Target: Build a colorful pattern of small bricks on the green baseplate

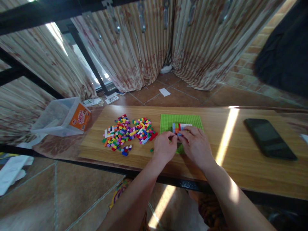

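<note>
A green studded baseplate (181, 118) lies on the wooden table, with rows of blue, red, white and orange toy bricks (176, 126) built up on it. Over the plate's near left part is my left hand (166, 146), its thumb and fingertips pinched together. My right hand (196, 146) bends over the built bricks from the right, fingers curled and pressed down at a small blue brick (179, 134). The two hands' fingertips almost meet there. What the left fingertips pinch is too small and covered to make out.
Left of the plate spreads a heap of loose coloured bricks (127, 130). A green brick (151, 150) lies beside my left wrist. At the right rests a black phone-like tablet (269, 138). Beyond the table's left end stands a clear plastic bin (55, 117) with an orange label.
</note>
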